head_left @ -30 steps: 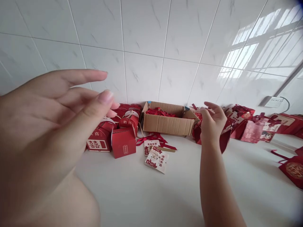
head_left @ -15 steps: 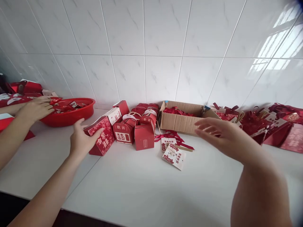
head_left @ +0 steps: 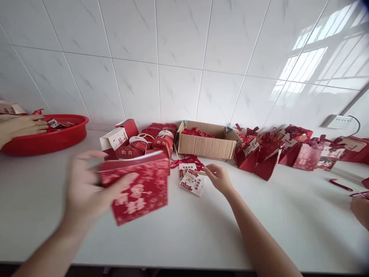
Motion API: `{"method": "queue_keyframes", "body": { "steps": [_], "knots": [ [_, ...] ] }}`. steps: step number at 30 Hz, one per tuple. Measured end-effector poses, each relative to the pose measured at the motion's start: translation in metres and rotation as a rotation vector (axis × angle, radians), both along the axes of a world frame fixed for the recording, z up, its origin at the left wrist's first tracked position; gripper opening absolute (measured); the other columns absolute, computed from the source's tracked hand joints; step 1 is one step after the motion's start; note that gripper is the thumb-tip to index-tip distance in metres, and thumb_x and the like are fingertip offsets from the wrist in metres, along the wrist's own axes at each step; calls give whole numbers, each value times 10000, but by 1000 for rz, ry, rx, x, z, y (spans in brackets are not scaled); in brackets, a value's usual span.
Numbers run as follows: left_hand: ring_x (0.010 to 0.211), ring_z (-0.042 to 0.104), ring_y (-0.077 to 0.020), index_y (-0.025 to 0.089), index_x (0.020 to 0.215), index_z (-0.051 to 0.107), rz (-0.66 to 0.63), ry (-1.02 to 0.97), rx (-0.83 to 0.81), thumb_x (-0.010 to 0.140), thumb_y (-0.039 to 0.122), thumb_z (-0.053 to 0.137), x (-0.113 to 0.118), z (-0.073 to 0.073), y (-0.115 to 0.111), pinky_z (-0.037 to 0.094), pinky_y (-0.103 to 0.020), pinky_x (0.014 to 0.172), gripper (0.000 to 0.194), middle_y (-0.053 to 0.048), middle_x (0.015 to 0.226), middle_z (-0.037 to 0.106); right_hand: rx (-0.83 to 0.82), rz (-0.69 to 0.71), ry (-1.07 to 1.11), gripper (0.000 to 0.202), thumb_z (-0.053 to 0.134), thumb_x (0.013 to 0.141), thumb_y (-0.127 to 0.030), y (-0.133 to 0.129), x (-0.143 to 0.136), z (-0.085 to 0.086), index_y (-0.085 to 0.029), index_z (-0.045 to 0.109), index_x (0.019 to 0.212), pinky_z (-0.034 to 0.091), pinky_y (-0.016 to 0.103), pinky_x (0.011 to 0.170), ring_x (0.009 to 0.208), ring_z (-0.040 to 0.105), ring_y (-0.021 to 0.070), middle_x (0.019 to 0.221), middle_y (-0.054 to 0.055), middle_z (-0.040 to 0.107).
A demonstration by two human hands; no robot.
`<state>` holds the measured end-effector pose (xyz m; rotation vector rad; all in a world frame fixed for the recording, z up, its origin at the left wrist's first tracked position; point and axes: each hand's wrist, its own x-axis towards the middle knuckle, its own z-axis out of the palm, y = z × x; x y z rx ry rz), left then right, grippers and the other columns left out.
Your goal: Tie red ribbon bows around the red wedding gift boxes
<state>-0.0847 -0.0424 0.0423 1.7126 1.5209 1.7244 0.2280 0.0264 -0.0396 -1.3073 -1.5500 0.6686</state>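
My left hand (head_left: 86,188) is closed around a red gift box (head_left: 141,188) with pale lettering, lifted above the table and blurred by motion. The thumb presses on its printed front face. Over by the loose tags, my right hand (head_left: 217,176) has its fingers curled together at the end of a flat tan stick (head_left: 201,172), seeming to pinch it. A square white-and-red tag (head_left: 192,182) lies partly over another tag (head_left: 186,166), just left of those fingers. Dark red ribbons (head_left: 191,158) lie behind the tags.
An open cardboard box (head_left: 206,145) holds red ribbons. Several red gift boxes (head_left: 163,141) stand left of it, and ribboned bags (head_left: 268,159) stand right. A co-worker's hand (head_left: 25,127) reaches into a red basin (head_left: 69,134). Another person's hand (head_left: 360,211) and a red hook (head_left: 340,184) are far right.
My left hand has lifted the red gift box off the table and brought it closer. My right hand has come down to the stick beside the tags. The view has turned right.
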Motion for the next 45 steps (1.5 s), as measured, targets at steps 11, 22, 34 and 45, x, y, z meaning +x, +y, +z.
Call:
{"method": "queue_keyframes", "body": {
  "steps": [11,22,34,45],
  "knots": [
    [851,650,-178,244,844,266,-734,-156,22,674,240,777,112,-53,69,538,-308,720,538,-20,939,637,162,314,494,370,722,694,-489,-27,-14,13,-228,618,935,490,313,781,854,613,191,937,31,660],
    [982,633,-204,250,1129,397,-570,-161,215,763,245,701,107,-62,48,539,-347,833,476,-70,1084,613,77,249,542,267,695,725,-436,-36,-36,6,-221,660,879,523,347,730,817,624,212,898,50,668],
    [825,666,-211,200,777,589,-715,65,20,827,282,619,84,-56,41,526,-342,770,100,-61,836,698,208,-156,62,591,180,952,-459,-11,-9,-9,-187,682,801,470,365,786,843,613,229,836,103,676],
    [812,700,-235,174,771,623,-1133,-84,1,748,174,707,82,-58,39,559,-361,736,87,-62,778,717,146,-24,-753,603,695,733,-460,11,-20,-45,-302,530,1292,301,553,984,1307,313,357,1458,123,386]
  ]
}}
